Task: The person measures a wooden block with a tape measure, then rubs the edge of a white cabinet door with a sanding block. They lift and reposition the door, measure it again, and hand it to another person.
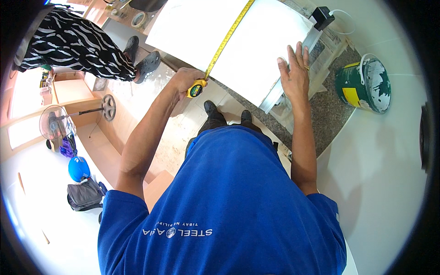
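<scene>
A yellow tape measure (197, 88) is gripped in my left hand (187, 79) at the near edge of a large white board (256, 50). Its yellow blade (227, 37) is pulled out across the board toward the far side, and where it ends lies outside the view. My right hand (295, 75) rests with fingers stretched out on the board's right side. Beneath that palm runs a long metal straightedge or bar (273, 97) along the board's right edge.
A green paint bucket (355, 87) smeared with white stands at right on grey speckled stone (327, 110). A black adapter (322, 18) with a white cable sits past the board. Another person's patterned trousers (87, 43) show at left, near a fan (54, 121) and a grey bag (85, 196).
</scene>
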A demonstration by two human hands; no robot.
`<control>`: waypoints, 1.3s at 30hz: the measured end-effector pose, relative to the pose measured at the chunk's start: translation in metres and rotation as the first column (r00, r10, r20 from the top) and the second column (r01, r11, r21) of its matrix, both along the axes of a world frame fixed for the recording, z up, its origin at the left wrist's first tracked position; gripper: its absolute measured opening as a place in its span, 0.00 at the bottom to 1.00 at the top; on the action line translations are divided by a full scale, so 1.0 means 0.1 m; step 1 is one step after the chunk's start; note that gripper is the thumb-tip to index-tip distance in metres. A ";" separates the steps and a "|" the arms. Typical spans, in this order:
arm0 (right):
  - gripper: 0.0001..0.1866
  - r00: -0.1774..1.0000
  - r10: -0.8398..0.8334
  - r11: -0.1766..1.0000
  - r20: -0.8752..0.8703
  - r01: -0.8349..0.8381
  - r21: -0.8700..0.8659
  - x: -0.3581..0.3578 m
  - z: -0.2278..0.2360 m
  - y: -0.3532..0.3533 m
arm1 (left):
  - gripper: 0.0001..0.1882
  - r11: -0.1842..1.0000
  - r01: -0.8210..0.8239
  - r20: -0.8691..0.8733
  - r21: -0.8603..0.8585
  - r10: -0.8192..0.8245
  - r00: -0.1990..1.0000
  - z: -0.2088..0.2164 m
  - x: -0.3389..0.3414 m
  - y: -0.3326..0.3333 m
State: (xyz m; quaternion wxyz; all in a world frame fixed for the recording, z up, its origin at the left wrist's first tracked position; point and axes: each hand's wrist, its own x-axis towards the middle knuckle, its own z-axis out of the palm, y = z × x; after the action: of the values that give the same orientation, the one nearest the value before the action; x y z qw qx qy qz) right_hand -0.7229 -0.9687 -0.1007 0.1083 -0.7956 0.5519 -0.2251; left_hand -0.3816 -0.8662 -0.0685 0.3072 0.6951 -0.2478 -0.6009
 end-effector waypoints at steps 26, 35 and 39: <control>0.29 0.265 -0.262 0.821 0.928 -0.445 0.359 0.39 1.06 0.60 | 0.32 0.978 0.030 -0.251 -0.205 -0.082 0.965 0.74 -1.64 0.26; 0.35 0.273 -0.327 0.888 0.904 -0.238 0.393 0.01 0.73 0.68 | 0.40 0.937 0.047 -0.222 -0.346 -0.130 0.966 0.59 -2.22 -0.15; 0.39 0.169 -0.378 0.906 0.910 -0.137 0.401 -0.20 0.62 0.84 | 0.41 0.917 0.188 -0.022 -0.351 -0.209 0.978 0.59 -2.45 -0.34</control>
State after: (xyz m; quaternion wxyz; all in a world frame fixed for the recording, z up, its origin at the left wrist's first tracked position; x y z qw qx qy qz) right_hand -0.7428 -0.8850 -0.0392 0.5744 -0.3762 0.4482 -0.5724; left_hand -0.6270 -0.8998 -0.0100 0.3695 0.5832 -0.4096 -0.5963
